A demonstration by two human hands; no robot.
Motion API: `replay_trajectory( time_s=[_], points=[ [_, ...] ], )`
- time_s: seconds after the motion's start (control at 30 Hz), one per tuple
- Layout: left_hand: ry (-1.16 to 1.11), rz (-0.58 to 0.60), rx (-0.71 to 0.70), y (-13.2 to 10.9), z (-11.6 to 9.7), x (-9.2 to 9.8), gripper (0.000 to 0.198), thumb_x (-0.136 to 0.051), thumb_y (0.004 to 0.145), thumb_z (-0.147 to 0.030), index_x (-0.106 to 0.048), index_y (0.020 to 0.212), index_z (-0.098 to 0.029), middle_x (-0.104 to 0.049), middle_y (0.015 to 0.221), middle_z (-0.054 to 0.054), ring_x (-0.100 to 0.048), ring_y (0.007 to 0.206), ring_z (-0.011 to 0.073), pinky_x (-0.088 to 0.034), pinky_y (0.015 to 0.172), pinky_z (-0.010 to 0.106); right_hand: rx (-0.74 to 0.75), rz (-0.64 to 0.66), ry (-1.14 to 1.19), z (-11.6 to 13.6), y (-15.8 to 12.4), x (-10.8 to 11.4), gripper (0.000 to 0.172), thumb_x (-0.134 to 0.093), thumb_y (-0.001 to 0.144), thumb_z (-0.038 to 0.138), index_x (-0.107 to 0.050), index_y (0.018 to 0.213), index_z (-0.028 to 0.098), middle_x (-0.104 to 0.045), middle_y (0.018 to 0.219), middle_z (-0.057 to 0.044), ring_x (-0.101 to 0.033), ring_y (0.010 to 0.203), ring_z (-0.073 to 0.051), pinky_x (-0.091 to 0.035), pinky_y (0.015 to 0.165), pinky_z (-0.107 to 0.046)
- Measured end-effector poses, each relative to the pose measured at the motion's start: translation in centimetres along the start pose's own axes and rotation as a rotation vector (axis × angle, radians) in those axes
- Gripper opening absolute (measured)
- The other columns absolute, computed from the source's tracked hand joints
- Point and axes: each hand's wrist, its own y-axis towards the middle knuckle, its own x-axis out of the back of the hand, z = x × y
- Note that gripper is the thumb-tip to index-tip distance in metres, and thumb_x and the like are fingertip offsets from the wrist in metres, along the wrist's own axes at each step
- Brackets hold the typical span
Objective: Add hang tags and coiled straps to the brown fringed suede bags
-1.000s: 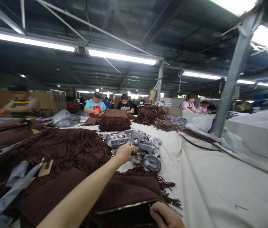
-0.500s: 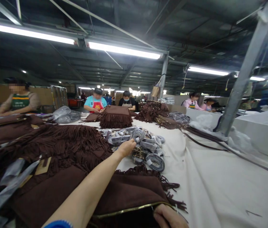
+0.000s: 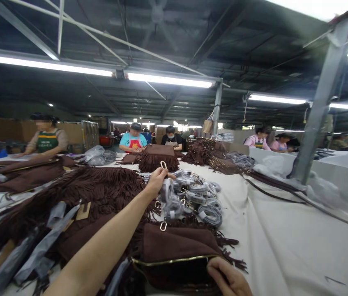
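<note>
My left hand [image 3: 157, 181] is pinched on a plastic-wrapped strap [image 3: 168, 199], lifted at the near-left side of a pile of similar wrapped straps [image 3: 206, 193]. A gold-coloured oblong ring [image 3: 163, 165] sticks up above its fingers. Closer to me lies a dark brown fringed bag [image 3: 180, 242], its gold-toothed zipper [image 3: 176, 260] open towards me and its inside dark. At the right end of that opening, the fingers of my right hand [image 3: 227, 276] are closed on the bag's edge. Another oblong ring [image 3: 163, 226] shows at the bag's upper left.
Fringed brown bags [image 3: 100, 185] lie heaped on the left, with wrapped pieces and a tan tag [image 3: 83, 210] on them. A stacked fringed bag [image 3: 160, 154] stands farther back. White cloth covers the table [image 3: 281, 230]; a metal post [image 3: 321, 102] rises at right. Several co-workers sit beyond.
My left hand has drawn back and left from the pile, now raising a wrapped strap with its ring. The bag's mouth gapes wider, my right hand still at its edge. The view has shifted.
</note>
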Motion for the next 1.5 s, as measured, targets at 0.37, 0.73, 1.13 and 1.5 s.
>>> replay_trajectory(
  time_s=[0.37, 0.73, 1.13, 1.5],
  points=[
    [0.307, 0.304, -0.021, -15.2, 2.6, -9.9, 0.014, -0.054, 0.083, -0.023, -0.062, 0.073, -0.018, -0.066, 0.075, 0.002, -0.057, 0.077, 0.0176, -0.043, 0.081, 0.03, -0.152, -0.045, 0.231, 4.2, 0.2, 0.9, 0.03, -0.058, 0.084, 0.045, -0.057, 0.066, 0.021, -0.049, 0.062, 0.003, -0.044, 0.063, -0.017, -0.035, 0.06, -0.027],
    [0.441, 0.347, -0.119, -16.6, 2.5, -9.9, 0.044, -0.044, 0.078, -0.006, -0.059, 0.116, -0.022, -0.068, 0.11, 0.006, -0.058, 0.107, 0.02, -0.018, 0.117, 0.049, -0.296, -0.037, 0.341, 4.4, 2.2, 0.5, 0.025, -0.06, 0.074, 0.039, -0.054, 0.059, 0.021, -0.048, 0.053, 0.005, -0.039, 0.052, -0.014, -0.03, 0.052, -0.027],
    [0.542, 0.325, -0.267, -18.1, 2.4, -10.6, 0.043, -0.042, 0.078, -0.005, -0.054, 0.116, -0.02, -0.068, 0.095, 0.005, -0.059, 0.1, 0.0213, -0.021, 0.115, 0.052, -0.298, -0.078, 0.409, 4.3, 2.5, -0.2, 0.036, -0.067, 0.071, 0.051, -0.056, 0.057, 0.019, -0.05, 0.058, 0.003, -0.045, 0.057, -0.016, -0.037, 0.057, -0.028],
    [0.353, 0.351, -0.146, -17.8, 1.3, -10.2, 0.025, -0.039, 0.088, -0.013, -0.06, 0.097, -0.022, -0.07, 0.101, 0.002, -0.062, 0.097, 0.0174, -0.02, 0.116, 0.047, -0.305, -0.211, 0.368, 4.2, 2.0, -0.6, 0.051, -0.07, 0.069, 0.068, -0.063, 0.064, 0.017, -0.059, 0.062, -0.001, -0.051, 0.06, -0.018, -0.041, 0.059, -0.029]
  ],
)
